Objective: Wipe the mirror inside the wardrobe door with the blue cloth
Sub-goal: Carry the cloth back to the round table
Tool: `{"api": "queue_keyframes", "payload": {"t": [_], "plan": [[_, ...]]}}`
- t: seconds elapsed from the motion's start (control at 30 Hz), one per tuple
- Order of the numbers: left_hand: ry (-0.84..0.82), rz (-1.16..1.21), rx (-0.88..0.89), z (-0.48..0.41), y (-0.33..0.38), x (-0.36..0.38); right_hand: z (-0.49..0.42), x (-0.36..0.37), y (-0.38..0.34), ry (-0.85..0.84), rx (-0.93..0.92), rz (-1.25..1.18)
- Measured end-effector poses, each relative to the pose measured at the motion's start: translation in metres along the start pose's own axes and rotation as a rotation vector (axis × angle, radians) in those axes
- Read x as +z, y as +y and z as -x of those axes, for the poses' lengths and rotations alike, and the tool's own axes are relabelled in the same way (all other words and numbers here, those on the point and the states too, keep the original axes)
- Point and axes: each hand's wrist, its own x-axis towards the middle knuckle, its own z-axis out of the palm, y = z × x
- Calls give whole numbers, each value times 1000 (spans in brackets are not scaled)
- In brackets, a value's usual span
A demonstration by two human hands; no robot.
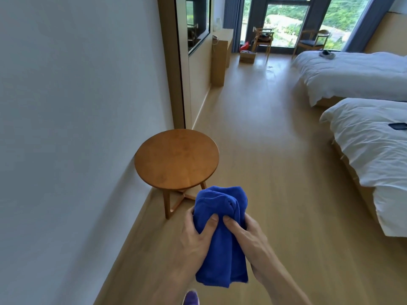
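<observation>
Cloth [221, 249] in left hand [197, 237], right hand [250, 238], near table [176, 159] rim

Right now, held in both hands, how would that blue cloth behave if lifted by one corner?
Probably floppy: the blue cloth bunches above the left hand and right hand and hangs limp below. Likely light; its napped surface looks grippy.

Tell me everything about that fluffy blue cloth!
The bright blue cloth looks soft and fuzzy, like towelling. It is folded into a thick bundle, rounded on top, ends hanging down. It is held in the air above the pale wooden floor. The left hand grips one side and the right hand the other, both thumbs pressing into its front.
</observation>
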Motion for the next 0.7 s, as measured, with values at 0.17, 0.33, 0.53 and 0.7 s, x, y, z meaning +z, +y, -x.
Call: {"api": "queue_keyframes", "payload": {"t": [0.17, 0.33, 0.53, 0.7], "plan": [[3, 67, -41, -59, 18, 20, -62, -11, -20, -7, 1, 43], [-17, 121, -63, -143, 41, 34, -144, -16, -53, 14, -6, 89], [-6, 186, -68, -239, 67, 36, -241, -10, -97, -12, 14, 112], [36, 205, -64, -297, 71, 24, -304, 7, -119, -76, 40, 154]]}}
